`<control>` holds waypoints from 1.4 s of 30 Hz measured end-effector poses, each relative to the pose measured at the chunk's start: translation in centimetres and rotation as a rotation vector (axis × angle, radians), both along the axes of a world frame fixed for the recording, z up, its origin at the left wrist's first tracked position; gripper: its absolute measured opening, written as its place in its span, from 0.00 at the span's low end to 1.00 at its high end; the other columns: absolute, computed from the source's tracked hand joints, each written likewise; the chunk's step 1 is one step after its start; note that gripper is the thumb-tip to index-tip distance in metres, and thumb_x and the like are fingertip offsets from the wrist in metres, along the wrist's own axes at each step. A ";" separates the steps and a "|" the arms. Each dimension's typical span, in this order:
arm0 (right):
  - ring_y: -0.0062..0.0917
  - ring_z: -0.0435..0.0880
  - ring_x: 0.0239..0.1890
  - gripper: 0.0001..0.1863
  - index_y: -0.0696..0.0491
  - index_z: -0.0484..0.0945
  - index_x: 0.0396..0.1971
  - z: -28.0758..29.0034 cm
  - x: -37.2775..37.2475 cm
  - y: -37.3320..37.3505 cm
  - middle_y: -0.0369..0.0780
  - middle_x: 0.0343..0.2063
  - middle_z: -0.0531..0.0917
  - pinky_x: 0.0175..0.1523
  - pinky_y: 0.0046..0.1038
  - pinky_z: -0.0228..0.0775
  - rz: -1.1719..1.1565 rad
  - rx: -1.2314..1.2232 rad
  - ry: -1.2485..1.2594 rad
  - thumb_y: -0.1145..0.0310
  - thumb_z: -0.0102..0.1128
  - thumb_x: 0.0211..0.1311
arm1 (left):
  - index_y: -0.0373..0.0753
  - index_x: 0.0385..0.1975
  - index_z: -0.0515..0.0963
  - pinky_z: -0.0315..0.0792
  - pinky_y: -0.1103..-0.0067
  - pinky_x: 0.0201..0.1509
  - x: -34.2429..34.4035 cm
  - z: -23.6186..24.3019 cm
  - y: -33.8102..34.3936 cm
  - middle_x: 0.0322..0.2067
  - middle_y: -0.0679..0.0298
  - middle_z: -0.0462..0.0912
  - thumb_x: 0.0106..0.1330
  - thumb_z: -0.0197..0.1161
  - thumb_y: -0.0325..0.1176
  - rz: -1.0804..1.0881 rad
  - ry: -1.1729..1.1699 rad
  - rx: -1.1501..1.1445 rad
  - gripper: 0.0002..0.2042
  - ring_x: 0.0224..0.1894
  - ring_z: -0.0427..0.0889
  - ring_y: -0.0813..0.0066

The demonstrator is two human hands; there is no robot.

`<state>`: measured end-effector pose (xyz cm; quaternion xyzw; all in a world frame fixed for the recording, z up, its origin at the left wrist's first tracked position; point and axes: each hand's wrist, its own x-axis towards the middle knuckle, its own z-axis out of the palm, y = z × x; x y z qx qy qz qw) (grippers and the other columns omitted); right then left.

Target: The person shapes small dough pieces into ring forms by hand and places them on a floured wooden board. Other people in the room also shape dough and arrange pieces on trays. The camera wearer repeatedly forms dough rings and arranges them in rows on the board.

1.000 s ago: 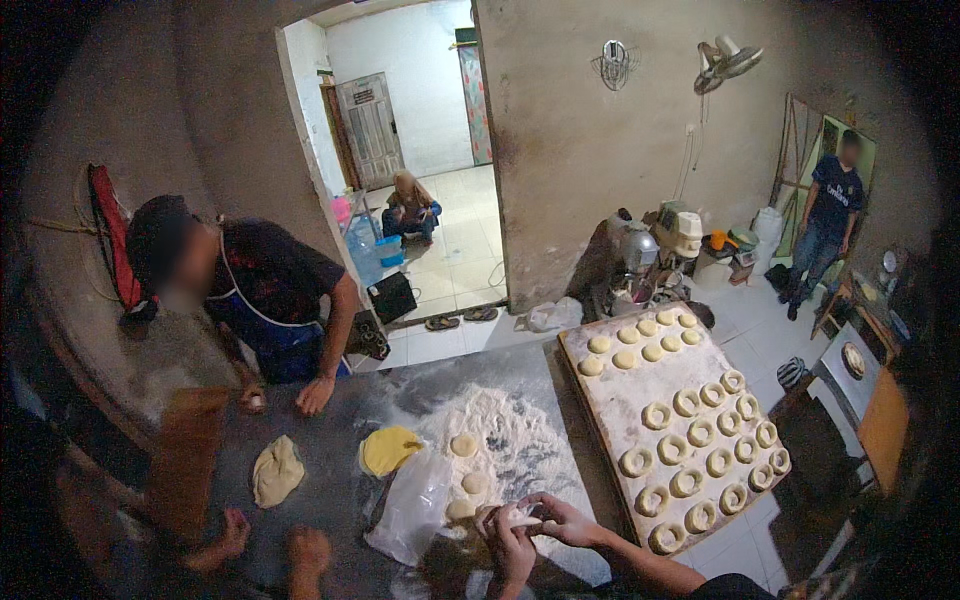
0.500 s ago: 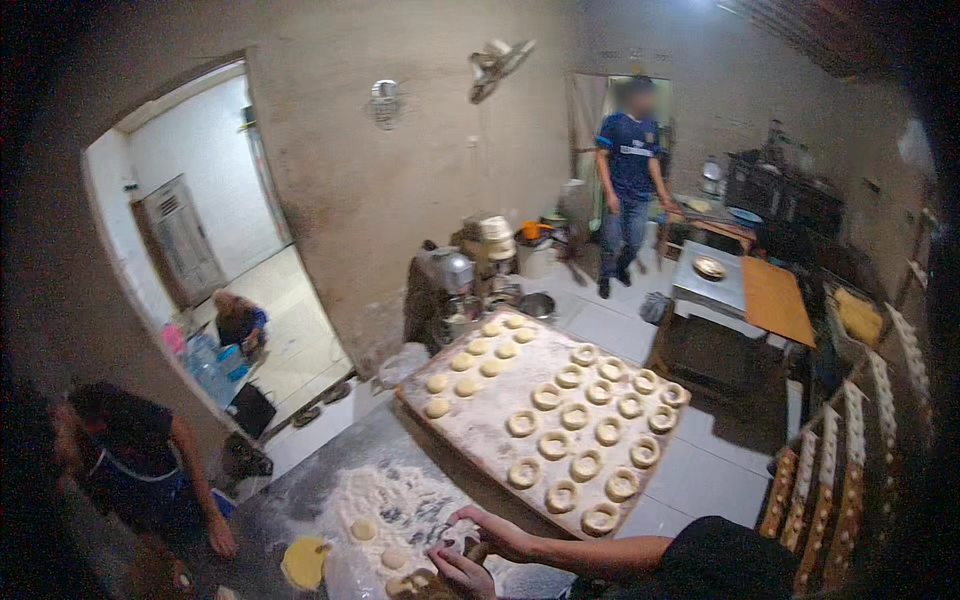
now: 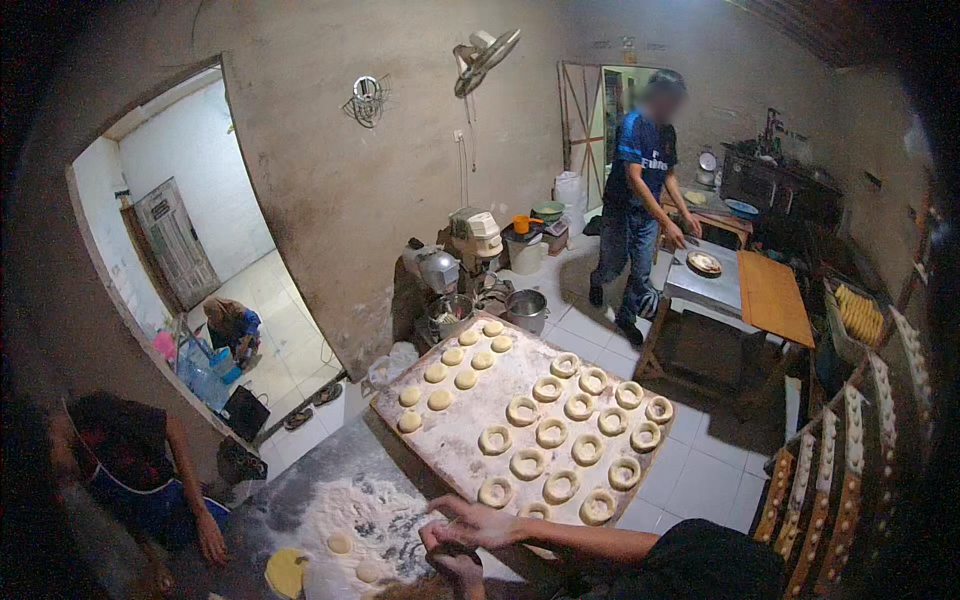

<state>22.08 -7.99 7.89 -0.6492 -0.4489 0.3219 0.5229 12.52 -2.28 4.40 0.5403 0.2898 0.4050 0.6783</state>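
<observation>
My right hand (image 3: 480,522) comes in from the lower right above the floured dark tabletop (image 3: 300,500), its fingers stretched and apart. Just below it is my left hand (image 3: 462,572), partly cut by the bottom edge, the fingers blurred and half hidden. Between the two lies a dark gap in which I cannot make out any object. Left of them, a dough round (image 3: 340,543) and another dough round (image 3: 368,570) rest in scattered flour (image 3: 350,505). A flat yellow disc (image 3: 287,570) sits farther left. Beyond my hands, a wooden board (image 3: 480,360) bears several dough rings (image 3: 551,432) and plain rounds (image 3: 435,373).
At the left, a co-worker's hand (image 3: 212,540) hangs by the table. A person (image 3: 640,165) stands at the back by a metal table (image 3: 712,280) with a round pan (image 3: 704,263). Mixers (image 3: 472,235) line the wall. Slanted racks (image 3: 825,490) of small pieces fill the right.
The view has shifted. My right hand's fingers have spread, and my hands are farther from the dough rounds. The person at the back has come up to the metal table, hands reaching toward it.
</observation>
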 end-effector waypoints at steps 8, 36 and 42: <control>0.18 0.70 0.32 0.22 0.49 0.62 0.56 -0.1 9.2 -2.1 0.35 0.30 0.73 0.40 0.23 0.64 0.100 0.158 0.087 0.57 0.45 0.65 | 0.41 0.34 0.65 0.65 0.80 0.24 8.8 -5.2 -0.2 0.30 0.69 0.66 0.68 0.47 0.39 0.048 -0.110 0.206 0.08 0.31 0.67 0.77; 0.39 0.73 0.43 0.32 0.46 0.56 0.62 -5.3 18.9 3.6 0.45 0.36 0.73 0.44 0.44 0.61 -0.042 -0.357 -1.002 0.60 0.53 0.58 | 0.35 0.59 0.52 0.61 0.60 0.60 14.8 -3.5 5.9 0.54 0.31 0.58 0.48 0.67 0.38 -0.088 1.168 0.339 0.40 0.57 0.62 0.33; 0.40 0.70 0.44 0.33 0.44 0.58 0.62 -3.7 16.5 2.2 0.46 0.40 0.70 0.45 0.44 0.58 -0.016 -0.423 -0.937 0.60 0.54 0.55 | 0.31 0.64 0.39 0.56 0.59 0.65 13.3 0.4 4.4 0.60 0.29 0.51 0.47 0.69 0.37 -0.230 1.142 0.290 0.50 0.65 0.50 0.36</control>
